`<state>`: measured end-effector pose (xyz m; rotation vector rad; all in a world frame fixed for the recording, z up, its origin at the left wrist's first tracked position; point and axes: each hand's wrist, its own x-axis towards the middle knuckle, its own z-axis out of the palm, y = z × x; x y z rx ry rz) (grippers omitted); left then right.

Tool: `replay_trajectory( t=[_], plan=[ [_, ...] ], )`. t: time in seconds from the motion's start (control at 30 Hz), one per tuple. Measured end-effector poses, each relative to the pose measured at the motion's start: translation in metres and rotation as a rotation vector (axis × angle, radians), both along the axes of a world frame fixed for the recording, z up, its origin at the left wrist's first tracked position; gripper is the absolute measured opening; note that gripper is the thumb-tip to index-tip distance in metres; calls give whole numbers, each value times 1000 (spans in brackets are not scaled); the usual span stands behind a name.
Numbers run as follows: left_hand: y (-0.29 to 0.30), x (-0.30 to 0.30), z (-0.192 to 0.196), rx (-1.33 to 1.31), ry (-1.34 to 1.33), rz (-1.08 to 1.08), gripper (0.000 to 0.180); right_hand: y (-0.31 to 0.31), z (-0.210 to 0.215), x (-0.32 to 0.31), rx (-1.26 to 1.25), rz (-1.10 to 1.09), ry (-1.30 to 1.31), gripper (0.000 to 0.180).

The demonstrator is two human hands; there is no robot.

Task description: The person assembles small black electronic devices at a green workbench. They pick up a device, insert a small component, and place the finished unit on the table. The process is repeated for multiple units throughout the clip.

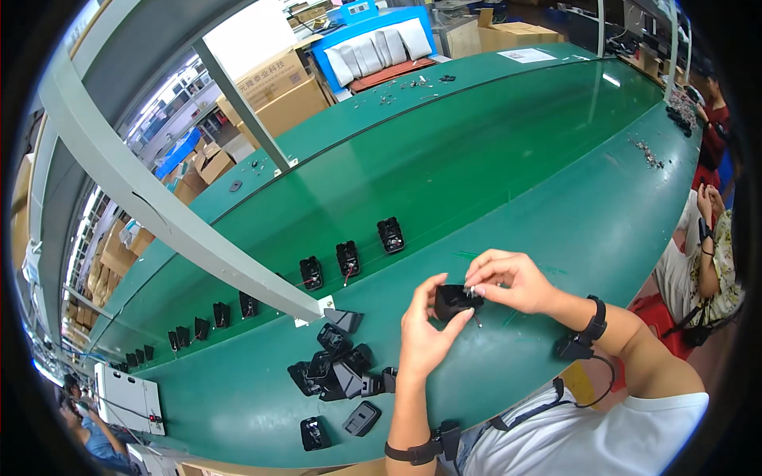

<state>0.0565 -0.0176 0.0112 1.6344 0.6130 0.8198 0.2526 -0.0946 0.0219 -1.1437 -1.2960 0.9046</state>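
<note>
My left hand (422, 337) grips a black plastic housing (451, 303) from its left side, thumb along the near edge, holding it just over the green worktop. At the housing's upper right edge, my right hand (512, 279) pinches a small silvery part (471, 292) between thumb and fingertips. The part is too small to name, and fingers cover some of it. A short thin wire end (479, 322) sticks out below the housing. Left of my left hand lies a heap of similar black housings (321, 369), with a black cover (363, 418) beside it.
Several wired black housings, one of them (390, 235), stand in a row along the green belt (476, 182). A grey metal post (182, 230) rises from the bench. Small loose parts (649, 155) lie at the right. Other people (710, 262) sit along the right edge.
</note>
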Motion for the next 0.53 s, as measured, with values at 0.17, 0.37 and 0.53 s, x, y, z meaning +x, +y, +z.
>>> replay_trajectory(
  t=[0.17,0.37,0.53],
  plan=[
    [-1,1,-1,-299,-237,-88,61,-11,2,-4,187,-55,-254,15],
    [-4,4,4,-503,-315,-280,58,-21,11,-3,349,-97,-409,15],
    [-5,3,6,-425,-217,-303,62,-25,8,-2,321,-129,-485,16]
  ],
)
